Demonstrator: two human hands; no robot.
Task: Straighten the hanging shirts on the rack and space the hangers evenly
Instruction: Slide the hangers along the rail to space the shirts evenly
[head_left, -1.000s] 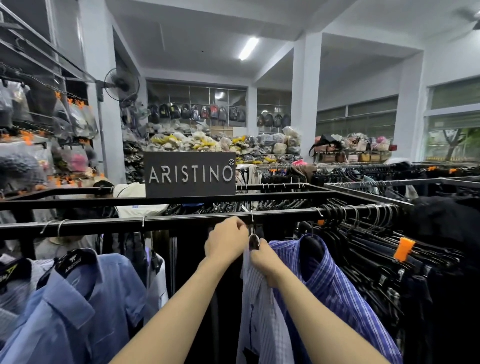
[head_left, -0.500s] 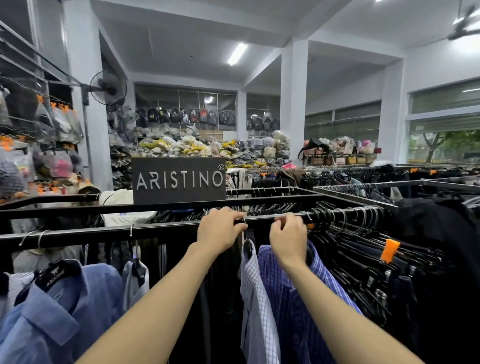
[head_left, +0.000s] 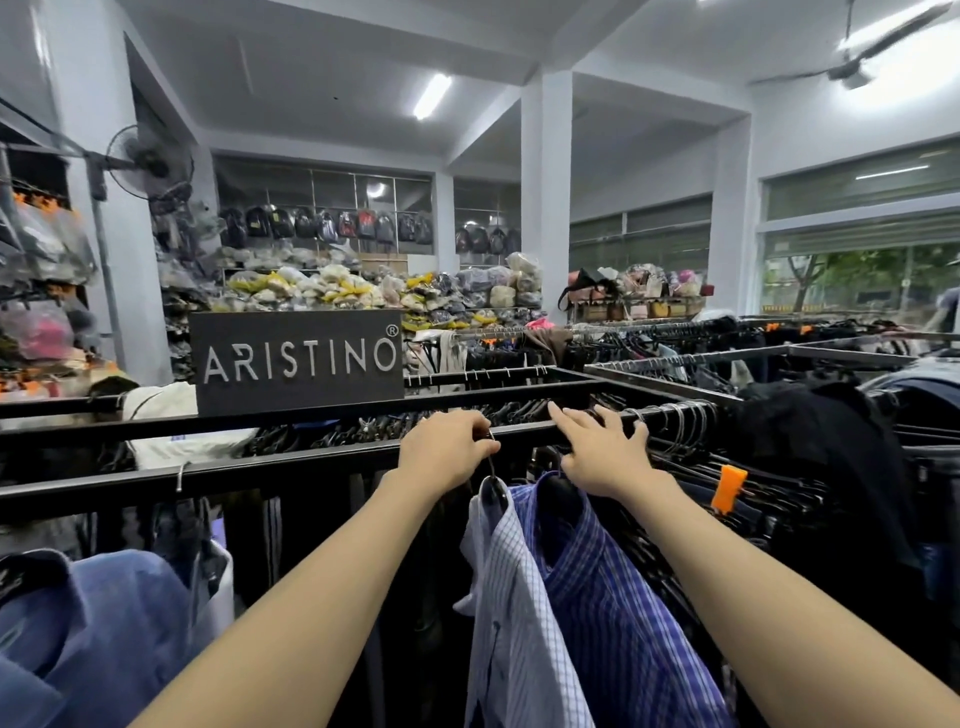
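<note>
Left grip (head_left: 441, 449) pinching hanger hook (head_left: 491, 457) of checked shirt (head_left: 511, 597) at rail (head_left: 260, 467); right grip (head_left: 605, 449) spread over rail. We slide hook left, keeping blue striped shirt (head_left: 613, 597) apart, gaps even.

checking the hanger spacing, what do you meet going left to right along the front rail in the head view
light blue shirt → lone hanger hook → left hand pinching a hanger hook → white checked shirt → blue striped shirt → right hand on the rail → bunched hanger hooks → orange tag
</note>
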